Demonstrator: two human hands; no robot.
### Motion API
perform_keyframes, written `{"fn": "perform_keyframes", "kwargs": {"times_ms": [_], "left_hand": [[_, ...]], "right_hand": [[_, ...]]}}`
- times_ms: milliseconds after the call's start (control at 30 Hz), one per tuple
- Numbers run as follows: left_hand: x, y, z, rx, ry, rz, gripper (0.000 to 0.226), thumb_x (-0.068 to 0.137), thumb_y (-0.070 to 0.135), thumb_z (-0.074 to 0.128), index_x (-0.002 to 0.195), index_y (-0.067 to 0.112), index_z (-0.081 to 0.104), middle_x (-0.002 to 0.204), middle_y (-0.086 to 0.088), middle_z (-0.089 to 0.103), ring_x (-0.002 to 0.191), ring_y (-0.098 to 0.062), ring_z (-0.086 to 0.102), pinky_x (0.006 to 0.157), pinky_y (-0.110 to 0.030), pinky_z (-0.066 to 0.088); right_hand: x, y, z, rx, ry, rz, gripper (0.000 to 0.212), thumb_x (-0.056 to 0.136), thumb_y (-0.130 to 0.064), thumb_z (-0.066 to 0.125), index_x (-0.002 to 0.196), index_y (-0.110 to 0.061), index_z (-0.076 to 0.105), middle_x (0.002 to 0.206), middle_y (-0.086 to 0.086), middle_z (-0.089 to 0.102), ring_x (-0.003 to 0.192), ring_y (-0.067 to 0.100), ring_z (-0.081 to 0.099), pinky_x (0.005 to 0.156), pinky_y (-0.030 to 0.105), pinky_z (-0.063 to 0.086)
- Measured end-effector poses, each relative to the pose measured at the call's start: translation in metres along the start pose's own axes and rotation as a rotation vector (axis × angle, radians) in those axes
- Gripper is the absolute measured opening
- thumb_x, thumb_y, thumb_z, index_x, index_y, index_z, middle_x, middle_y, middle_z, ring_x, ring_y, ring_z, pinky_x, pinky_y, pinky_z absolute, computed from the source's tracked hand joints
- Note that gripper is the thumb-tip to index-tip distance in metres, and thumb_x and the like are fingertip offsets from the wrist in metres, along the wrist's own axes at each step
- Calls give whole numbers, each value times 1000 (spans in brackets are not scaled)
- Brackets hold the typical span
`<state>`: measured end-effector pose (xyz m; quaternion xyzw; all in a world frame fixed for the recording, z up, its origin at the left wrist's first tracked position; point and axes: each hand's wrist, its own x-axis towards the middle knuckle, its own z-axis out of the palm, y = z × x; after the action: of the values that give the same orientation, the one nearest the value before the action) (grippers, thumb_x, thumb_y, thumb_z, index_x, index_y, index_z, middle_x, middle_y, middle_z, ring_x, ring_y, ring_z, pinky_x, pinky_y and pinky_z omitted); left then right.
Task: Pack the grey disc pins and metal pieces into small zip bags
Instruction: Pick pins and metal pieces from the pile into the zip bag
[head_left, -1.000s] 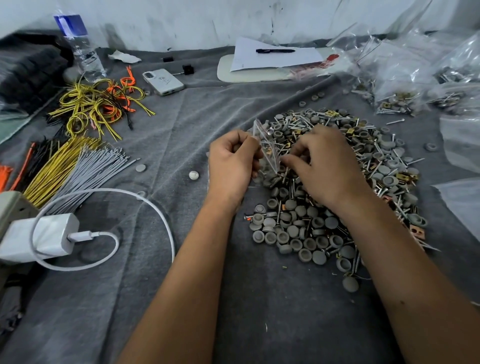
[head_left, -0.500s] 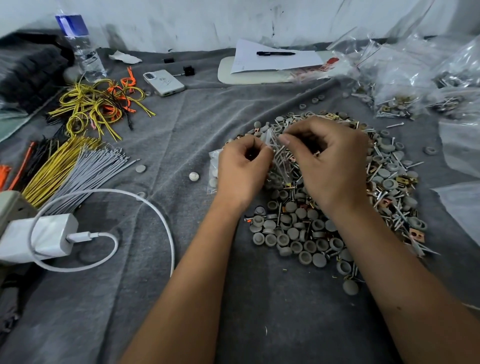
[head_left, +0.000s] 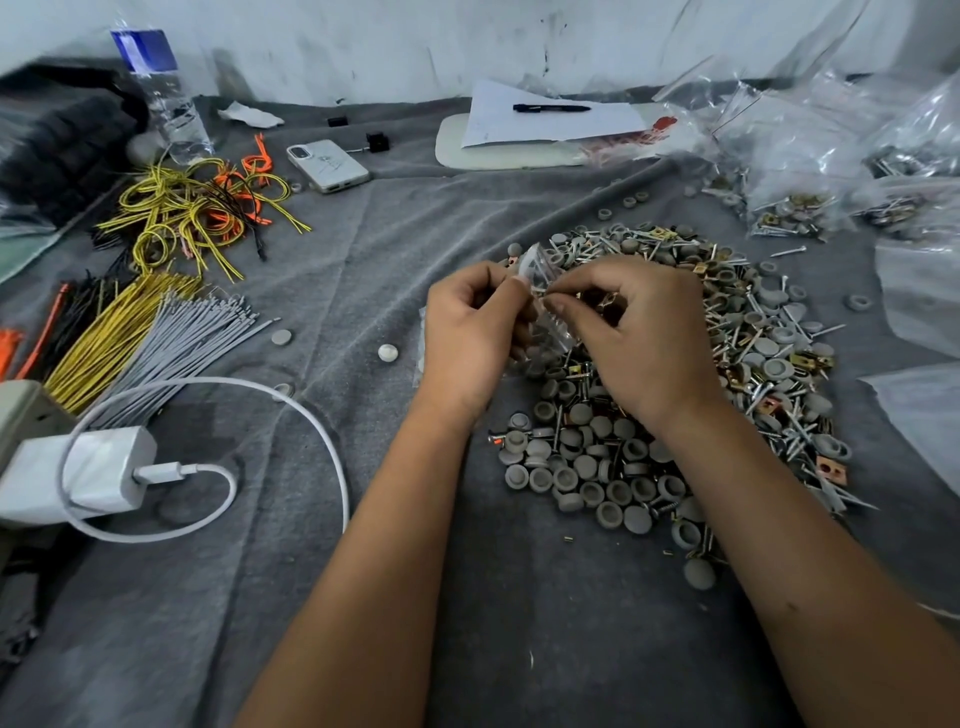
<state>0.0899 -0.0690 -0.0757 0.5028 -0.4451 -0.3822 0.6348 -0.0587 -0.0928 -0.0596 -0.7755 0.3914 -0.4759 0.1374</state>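
Clear zip bag (head_left: 540, 291) pinched between both hands' grips — above pile (head_left: 727, 364).

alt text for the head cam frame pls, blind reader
Both hands, left hand and right hand, pinch a small clear zip bag above a pile of grey disc pins and metal pieces on a grey cloth; wire bundles lie left.

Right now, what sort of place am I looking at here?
Probably a small hand-packing workbench for hardware kits. A heap of grey disc pins and metal pieces lies on a grey cloth, filled clear bags pile up at the far right, and bundled cut wires lie left.
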Motion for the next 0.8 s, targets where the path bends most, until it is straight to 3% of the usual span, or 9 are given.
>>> {"fn": "perform_keyframes", "kwargs": {"times_ms": [133,167,233,367,500,633,800], "left_hand": [[2,0,-1,-15,49,-5,24,93,15,61,69,15,63,62,-1,63,50,-11,53,45,-22,42],[2,0,-1,-19,73,-12,26,94,11,60,68,15,63,61,0,63,50,-11,53,45,-22,42],[3,0,-1,-33,111,-21,28,94,6,57,67,14,61,60,1,62,50,-10,52,43,-22,41],[4,1,-2,-106,161,-32,29,94,0,54,68,11,60,59,0,59,47,-9,49,40,-21,38],[5,1,-2,-122,169,-25,30,94,-1,54,67,11,60,59,-1,59,47,-10,48,40,-21,37],[4,0,-2,-118,153,-30,29,94,1,55,67,10,59,60,-1,59,46,-10,46,39,-21,35],[5,-1,-1,-117,154,-27,29,94,0,55,67,10,59,61,-1,59,49,-11,48,42,-22,37]], "right_hand": [[0,3,-4,5,78,63,10,93,-21,75,98,-13,78,86,-9,71,79,-5,64,74,6,46],[1,5,-5,-31,67,76,12,95,-24,73,97,-13,77,83,-9,68,76,-7,61,72,7,44],[1,11,-7,-144,1,77,21,99,-30,68,93,-12,77,78,-5,67,70,3,59,77,23,45],[1,18,-4,-429,-178,131,25,96,-32,69,115,-17,75,112,7,68,114,27,48,95,34,35],[-2,19,2,-587,-290,119,45,95,-40,68,136,-22,64,127,10,53,128,33,35,108,43,37],[-2,18,3,-647,-323,117,46,92,-42,70,134,-23,66,126,9,51,128,35,35,113,46,36],[1,15,3,-552,-260,185,41,84,-35,82,120,-17,73,118,8,60,127,33,43,115,49,36]]}}
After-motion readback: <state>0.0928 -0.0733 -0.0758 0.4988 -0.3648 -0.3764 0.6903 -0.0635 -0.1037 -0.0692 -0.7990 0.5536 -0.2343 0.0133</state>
